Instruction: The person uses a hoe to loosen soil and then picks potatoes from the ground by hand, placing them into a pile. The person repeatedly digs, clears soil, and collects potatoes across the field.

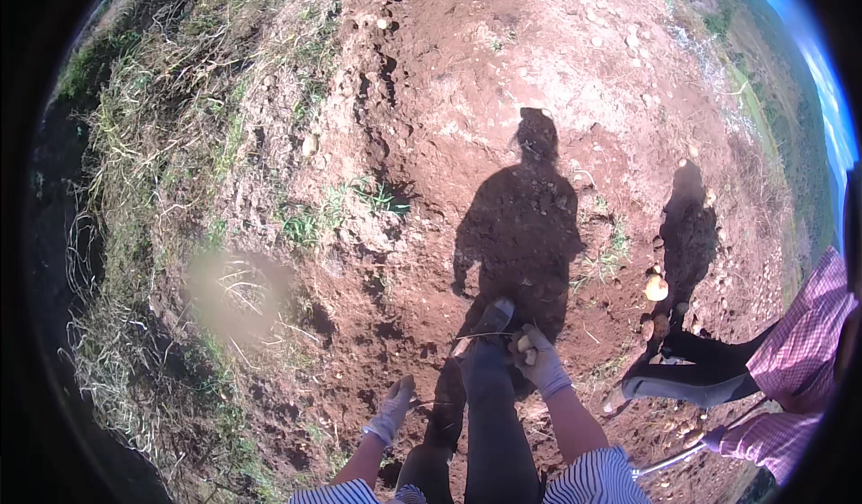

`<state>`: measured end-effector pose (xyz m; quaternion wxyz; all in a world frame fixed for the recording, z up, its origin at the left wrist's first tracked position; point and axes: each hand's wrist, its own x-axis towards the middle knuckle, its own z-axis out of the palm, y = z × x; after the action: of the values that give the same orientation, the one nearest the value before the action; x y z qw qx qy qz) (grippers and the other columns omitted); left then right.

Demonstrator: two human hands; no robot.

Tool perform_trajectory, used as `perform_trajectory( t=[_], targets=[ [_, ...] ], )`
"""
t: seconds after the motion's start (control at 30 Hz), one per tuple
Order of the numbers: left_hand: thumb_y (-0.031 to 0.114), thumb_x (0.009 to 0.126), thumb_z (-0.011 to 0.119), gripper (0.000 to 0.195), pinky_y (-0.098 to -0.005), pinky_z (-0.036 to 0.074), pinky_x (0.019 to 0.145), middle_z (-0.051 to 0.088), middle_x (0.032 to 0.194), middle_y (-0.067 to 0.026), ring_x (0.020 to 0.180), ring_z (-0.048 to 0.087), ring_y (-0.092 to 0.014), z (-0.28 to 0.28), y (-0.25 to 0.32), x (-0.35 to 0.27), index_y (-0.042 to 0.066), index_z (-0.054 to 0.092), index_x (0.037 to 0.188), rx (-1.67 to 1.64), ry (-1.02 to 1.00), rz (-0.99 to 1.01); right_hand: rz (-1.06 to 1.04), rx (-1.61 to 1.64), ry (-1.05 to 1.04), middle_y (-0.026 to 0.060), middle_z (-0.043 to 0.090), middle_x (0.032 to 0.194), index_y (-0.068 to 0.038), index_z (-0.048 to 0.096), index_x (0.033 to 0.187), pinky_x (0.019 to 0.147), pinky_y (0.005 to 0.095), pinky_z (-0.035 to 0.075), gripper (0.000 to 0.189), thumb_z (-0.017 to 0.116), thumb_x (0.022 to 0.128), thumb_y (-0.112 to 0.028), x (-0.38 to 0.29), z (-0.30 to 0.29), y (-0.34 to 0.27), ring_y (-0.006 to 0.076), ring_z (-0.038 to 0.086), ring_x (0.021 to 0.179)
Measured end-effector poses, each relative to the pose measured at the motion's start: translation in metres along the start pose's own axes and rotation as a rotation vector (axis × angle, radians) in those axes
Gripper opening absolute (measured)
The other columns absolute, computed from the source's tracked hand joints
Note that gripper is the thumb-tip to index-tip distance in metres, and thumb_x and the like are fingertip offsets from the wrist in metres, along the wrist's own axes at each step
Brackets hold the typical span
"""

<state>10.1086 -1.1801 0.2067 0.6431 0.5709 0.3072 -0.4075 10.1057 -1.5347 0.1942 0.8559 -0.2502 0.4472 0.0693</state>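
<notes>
Both my hands wear pale gloves with soiled fingers. My right hand (pixel 539 361) is closed around small pale potatoes (pixel 527 349), beside my lower leg. A thin stalk (pixel 483 334) reaches from near it across my leg. My left hand (pixel 393 406) hangs low over the loose brown soil, left of my knees; its fingers are close together, and whether something is in them cannot be told. My shoe (pixel 497 314) stands on the soil between the hands. A large pale potato (pixel 655 288) lies on the ground further right.
At the right stands a person in a checked shirt (pixel 801 342), holding a metal pole (pixel 673 460). Dry stalks and weeds (pixel 168 154) cover the left side. Scattered potatoes (pixel 632 41) lie at the upper right, one potato (pixel 310 144) at the left. Green plants (pixel 303 224) grow on the ridge.
</notes>
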Motion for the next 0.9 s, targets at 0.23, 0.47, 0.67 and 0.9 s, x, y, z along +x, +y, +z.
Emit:
perform_trajectory(
  t=[0.23,0.47,0.67,0.9],
  targets=[
    [0.056,0.095,0.049,0.066,-0.03,0.042,0.1,0.063,0.12,-0.0137,0.114,0.057,-0.02,0.026,0.077,0.084,0.003,0.053,0.134,0.589,0.083,-0.021,-0.409,0.024,0.925,0.0056,0.063,0.083,-0.015,0.061,0.112,0.058,0.0296,0.053,0.027,0.061,0.091,-0.032,0.013,-0.261,-0.329,0.0176,0.059,0.067],
    [0.057,0.098,0.042,0.066,-0.0348,0.043,0.1,0.062,0.126,-0.018,0.118,0.057,-0.026,0.064,0.18,0.041,0.003,0.054,0.133,0.659,0.174,-0.249,-0.493,-0.539,0.864,0.0049,0.053,0.095,-0.007,0.045,0.131,0.064,0.0335,0.047,0.051,0.062,0.083,-0.016,0.124,-0.123,-0.39,0.0182,0.051,0.082],
    [0.044,0.097,0.056,0.054,-0.0303,0.047,0.086,0.063,0.107,-0.0041,0.096,0.057,-0.014,0.041,0.257,0.093,0.002,0.054,0.13,0.452,0.305,-0.079,-0.36,-1.05,-0.173,0.0089,0.052,0.135,-0.008,0.036,0.147,0.098,0.0312,0.042,0.059,0.058,0.092,-0.013,0.248,0.178,-0.3,0.0198,0.052,0.115],
    [0.025,0.091,0.061,0.061,-0.033,0.041,0.101,0.041,0.139,-0.0161,0.121,0.046,-0.027,-0.044,0.453,0.322,0.008,0.037,0.144,0.521,0.707,0.185,-0.291,-1.757,-0.286,0.0157,0.067,0.112,-0.007,0.051,0.134,0.086,0.034,0.051,0.053,0.069,0.086,-0.019,0.399,0.336,-0.263,0.0227,0.065,0.099]
  ],
)
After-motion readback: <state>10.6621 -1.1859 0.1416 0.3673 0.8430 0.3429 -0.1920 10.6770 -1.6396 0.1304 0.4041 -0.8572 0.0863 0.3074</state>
